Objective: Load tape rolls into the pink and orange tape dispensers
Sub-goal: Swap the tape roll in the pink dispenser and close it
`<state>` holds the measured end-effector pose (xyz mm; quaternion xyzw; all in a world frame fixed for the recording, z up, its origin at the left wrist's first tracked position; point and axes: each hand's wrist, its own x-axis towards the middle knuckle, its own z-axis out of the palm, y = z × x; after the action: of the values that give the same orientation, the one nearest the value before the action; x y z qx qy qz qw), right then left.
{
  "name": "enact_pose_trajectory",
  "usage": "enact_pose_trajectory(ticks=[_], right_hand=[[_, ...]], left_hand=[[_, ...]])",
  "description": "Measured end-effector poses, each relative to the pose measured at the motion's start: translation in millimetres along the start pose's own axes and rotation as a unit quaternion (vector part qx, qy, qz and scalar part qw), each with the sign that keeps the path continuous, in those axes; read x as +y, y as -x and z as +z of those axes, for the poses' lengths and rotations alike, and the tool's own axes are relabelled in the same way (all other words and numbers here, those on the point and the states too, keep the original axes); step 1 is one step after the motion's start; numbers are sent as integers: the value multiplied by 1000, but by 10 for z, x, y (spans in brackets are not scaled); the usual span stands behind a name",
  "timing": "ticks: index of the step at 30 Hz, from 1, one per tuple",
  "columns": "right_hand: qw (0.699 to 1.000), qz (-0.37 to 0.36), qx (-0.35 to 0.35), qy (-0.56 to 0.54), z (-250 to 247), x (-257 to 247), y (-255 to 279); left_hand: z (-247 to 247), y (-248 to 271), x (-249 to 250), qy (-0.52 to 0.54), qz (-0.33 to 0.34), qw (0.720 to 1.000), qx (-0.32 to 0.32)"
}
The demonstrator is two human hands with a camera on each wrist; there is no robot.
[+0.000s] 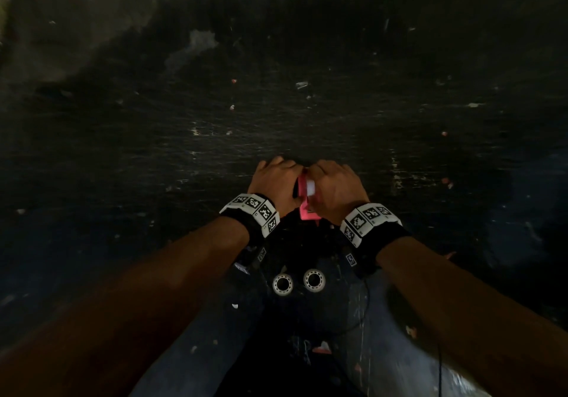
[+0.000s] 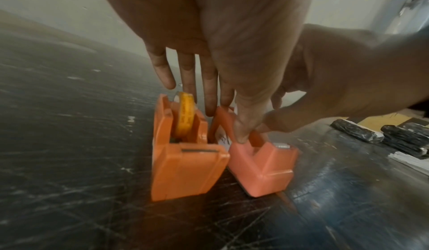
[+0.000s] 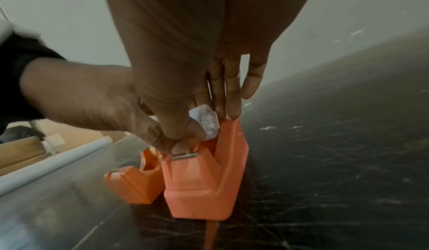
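1. step in hand: seating a white tape roll (image 3: 205, 123) into the pink dispenser (image 3: 202, 186), which stands on the dark table (image 2: 58, 143) just beside the orange dispenser (image 2: 185, 162), already loaded with a yellow roll (image 2: 184, 114).
2. right hand (image 3: 185, 52): closed by thumb and fingers on the white roll, holding it tilted at the mouth of the slot, seemingly not yet fully down.
3. left hand (image 2: 220, 33): thumb down inside the pink slot, straight fingers along the outer wall, pinching that wall to steady the body.
4. next, by judgement: square the roll to the slot, press down until seated, keep the left pinch firm against tipping, then lead the free end to the cutter (image 3: 184, 156).
5. slot interior hidden; impossible to tell how far in.
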<state>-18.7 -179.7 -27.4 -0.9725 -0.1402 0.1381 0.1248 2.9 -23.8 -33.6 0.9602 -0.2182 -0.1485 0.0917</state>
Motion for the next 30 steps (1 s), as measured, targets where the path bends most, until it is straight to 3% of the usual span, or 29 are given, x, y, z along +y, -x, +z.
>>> enact_pose_trajectory(ticks=[11, 16, 18, 22, 25, 28, 30], right_hand=[[974, 29, 100, -202, 41, 140, 456], [953, 26, 138, -270, 88, 119, 806], [946, 23, 149, -288, 131, 63, 936], [924, 45, 144, -351, 192, -98, 1112], [916, 64, 144, -370, 226, -202, 1192], [899, 68, 168, -398, 249, -269, 1231], [891, 60, 176, -414, 263, -289, 1236]], left_hand=[[-18, 48, -11, 13, 17, 1000, -5], [-106, 290, 45, 159, 42, 985, 45], [-84, 495, 85, 279, 33, 958, 63], [131, 901, 184, 454, -34, 890, 26], [279, 1094, 258, 575, -93, 813, 18], [320, 1213, 294, 659, -145, 738, 18], [322, 1260, 304, 682, -155, 715, 22]])
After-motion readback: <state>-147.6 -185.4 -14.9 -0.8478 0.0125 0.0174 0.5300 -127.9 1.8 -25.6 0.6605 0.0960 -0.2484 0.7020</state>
